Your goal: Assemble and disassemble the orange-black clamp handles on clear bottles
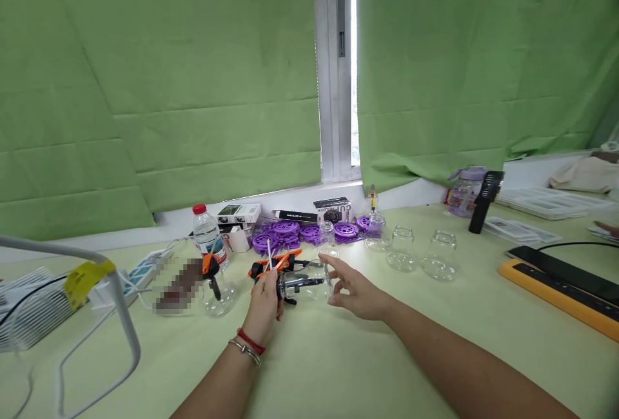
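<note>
My left hand (265, 293) is closed around the black neck end of a clear glass jar (316, 283), which lies sideways above the table. A black part shows inside the jar. From my left fist a thin white rod (269, 253) sticks up; I cannot tell what it belongs to. My right hand (355, 287) curves its fingers and thumb around the jar's base. Just behind are orange-and-black tops (290, 258), partly hidden by my left hand. To the left stands another glass jar (221, 306) with an orange-and-black top (211, 271).
Purple plastic wheels (285, 232) and small boxes (333, 209) line the windowsill side. Several glass jars (402, 251) stand right of centre. A water bottle (207, 235), a power strip (140, 277), a handheld fan (485, 200) and a yellow-and-black device (561, 300) flank the work area.
</note>
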The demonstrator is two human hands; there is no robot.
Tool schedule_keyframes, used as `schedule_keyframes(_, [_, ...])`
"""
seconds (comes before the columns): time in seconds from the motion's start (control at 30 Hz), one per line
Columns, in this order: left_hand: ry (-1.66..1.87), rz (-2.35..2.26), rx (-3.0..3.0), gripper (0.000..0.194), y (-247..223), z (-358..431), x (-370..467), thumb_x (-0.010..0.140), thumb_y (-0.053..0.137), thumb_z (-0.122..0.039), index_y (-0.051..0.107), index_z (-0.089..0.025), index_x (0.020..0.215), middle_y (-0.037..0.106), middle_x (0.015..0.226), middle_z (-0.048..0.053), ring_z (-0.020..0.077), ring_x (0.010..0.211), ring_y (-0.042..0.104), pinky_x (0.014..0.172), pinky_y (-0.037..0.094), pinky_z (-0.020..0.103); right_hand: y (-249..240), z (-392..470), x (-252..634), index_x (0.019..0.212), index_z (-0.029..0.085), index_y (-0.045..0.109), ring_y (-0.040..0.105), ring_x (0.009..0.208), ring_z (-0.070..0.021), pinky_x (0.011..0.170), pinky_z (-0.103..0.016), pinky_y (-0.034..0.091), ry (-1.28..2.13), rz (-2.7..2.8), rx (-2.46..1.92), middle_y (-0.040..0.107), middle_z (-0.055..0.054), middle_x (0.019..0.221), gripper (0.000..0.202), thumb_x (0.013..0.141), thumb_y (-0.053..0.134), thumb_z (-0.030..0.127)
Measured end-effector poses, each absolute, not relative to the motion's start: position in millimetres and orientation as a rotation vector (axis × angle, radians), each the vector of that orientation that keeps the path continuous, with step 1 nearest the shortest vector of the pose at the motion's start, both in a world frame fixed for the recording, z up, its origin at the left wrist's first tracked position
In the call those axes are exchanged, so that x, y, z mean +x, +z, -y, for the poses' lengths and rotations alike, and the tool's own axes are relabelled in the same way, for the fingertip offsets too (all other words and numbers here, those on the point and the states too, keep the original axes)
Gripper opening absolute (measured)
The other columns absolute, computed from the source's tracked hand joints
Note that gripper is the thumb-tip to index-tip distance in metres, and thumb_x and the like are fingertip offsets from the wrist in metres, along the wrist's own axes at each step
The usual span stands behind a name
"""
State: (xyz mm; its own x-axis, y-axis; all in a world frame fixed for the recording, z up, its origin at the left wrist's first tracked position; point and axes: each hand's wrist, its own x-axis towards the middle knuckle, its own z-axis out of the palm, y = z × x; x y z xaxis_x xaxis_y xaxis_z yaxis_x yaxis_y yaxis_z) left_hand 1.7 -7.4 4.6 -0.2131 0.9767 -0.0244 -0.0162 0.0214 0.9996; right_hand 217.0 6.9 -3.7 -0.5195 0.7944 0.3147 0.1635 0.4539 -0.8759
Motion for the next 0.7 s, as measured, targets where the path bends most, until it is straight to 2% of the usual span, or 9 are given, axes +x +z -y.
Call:
schedule_keyframes(0.07, [1.367, -1.352, 1.117, 0.04, 4.2, 7.9, 2.5, 0.075, 0.043, -0.059, 0.046, -0.02, 0.073, 0.033, 0.039, -0.01, 0.0068, 0.03, 0.029, 0.029, 0.022, 0.017, -6.3, -9.6, 215.7, 0.136, 0.028, 0.03, 0.055, 0.087, -0.0149, 0.07, -0.029, 0.048, 1.225, 1.864, -0.844, 0.046, -0.01, 0.12, 0.072, 0.075, 0.061, 0.049])
schedule_keyframes(0.13, [1.353, -1.339, 1.159, 0.039, 3.3, 8.2, 3.0, 0.076, 0.043, -0.059, 0.047, -0.02, 0.075, 0.031, 0.039, -0.011, 0.0069, 0.03, 0.029, 0.029, 0.021, 0.018, -9.0, -12.4, 213.7, 0.122, 0.017, 0.048, 0.056, 0.064, -0.0114, 0.06, -0.027, 0.045, 1.373, 1.776, -0.908, 0.058, -0.006, 0.089, 0.061, 0.079, 0.047, 0.061])
schedule_keyframes(0.2, [1.335, -1.331, 1.176, 0.039, 2.8, 8.3, 3.3, 0.076, 0.042, -0.059, 0.047, -0.02, 0.075, 0.03, 0.039, -0.011, 0.007, 0.03, 0.028, 0.029, 0.021, 0.018, -11.0, -14.7, 212.0, 0.09, 0.01, 0.061, 0.049, 0.046, -0.0092, 0.05, -0.024, 0.041, 1.456, 1.746, -0.986, 0.053, -0.001, 0.059, 0.068, 0.08, 0.029, 0.069])
schedule_keyframes(0.27, [1.328, -1.333, 1.158, 0.039, 3.0, 8.4, 3.2, 0.075, 0.043, -0.059, 0.047, -0.02, 0.075, 0.03, 0.039, -0.011, 0.0071, 0.03, 0.028, 0.029, 0.021, 0.018, -10.8, -15.5, 211.7, 0.07, 0.009, 0.061, 0.044, 0.039, -0.0083, 0.045, -0.024, 0.037, 1.471, 1.754, -1.054, 0.048, 0.0, 0.049, 0.078, 0.079, 0.017, 0.073])
schedule_keyframes(0.33, [1.333, -1.339, 1.115, 0.04, 3.7, 8.5, 3.0, 0.074, 0.044, -0.06, 0.046, -0.02, 0.075, 0.031, 0.04, -0.011, 0.0069, 0.031, 0.029, 0.029, 0.021, 0.018, -8.1, -14.1, 213.1, 0.083, 0.009, 0.064, 0.05, 0.046, -0.0103, 0.047, -0.025, 0.04, 1.446, 1.756, -1.062, 0.057, -0.005, 0.063, 0.076, 0.08, 0.02, 0.071])
schedule_keyframes(0.4, [1.326, -1.348, 1.075, 0.04, 4.1, 8.3, 2.5, 0.074, 0.044, -0.061, 0.045, -0.021, 0.074, 0.032, 0.039, -0.011, 0.0064, 0.031, 0.028, 0.029, 0.021, 0.017, -4.4, -11.0, 215.3, 0.122, 0.016, 0.05, 0.059, 0.072, -0.0151, 0.058, -0.027, 0.047, 1.356, 1.793, -0.995, 0.059, -0.013, 0.103, 0.066, 0.078, 0.042, 0.066])
schedule_keyframes(0.5, [1.308, -1.366, 1.051, 0.041, 4.0, 7.5, 1.5, 0.075, 0.042, -0.061, 0.043, -0.021, 0.07, 0.033, 0.037, -0.01, 0.0061, 0.03, 0.027, 0.029, 0.021, 0.017, -1.4, -6.4, 217.4, 0.141, 0.034, 0.015, 0.045, 0.113, -0.0217, 0.078, -0.032, 0.047, 1.113, 1.949, -0.832, 0.027, -0.011, 0.142, 0.091, 0.068, 0.069, 0.046])
schedule_keyframes(0.57, [1.306, -1.377, 1.046, 0.041, 3.4, 6.8, 0.8, 0.075, 0.042, -0.061, 0.044, -0.021, 0.07, 0.033, 0.037, -0.01, 0.0063, 0.03, 0.026, 0.029, 0.021, 0.017, -2.5, -5.5, 217.0, 0.14, 0.036, 0.02, 0.04, 0.116, -0.0222, 0.08, -0.033, 0.046, 0.995, 2.011, -0.779, 0.025, -0.008, 0.143, 0.091, 0.066, 0.072, 0.039])
schedule_keyframes(0.7, [1.335, -1.349, 1.108, 0.04, 1.9, 6.9, 1.3, 0.075, 0.042, -0.06, 0.046, -0.021, 0.073, 0.034, 0.039, -0.01, 0.0065, 0.03, 0.028, 0.029, 0.021, 0.018, -9.0, -9.6, 213.4, 0.135, 0.025, 0.033, 0.057, 0.087, -0.0168, 0.068, -0.029, 0.048, 1.201, 1.904, -0.838, 0.05, -0.011, 0.119, 0.078, 0.069, 0.067, 0.05])
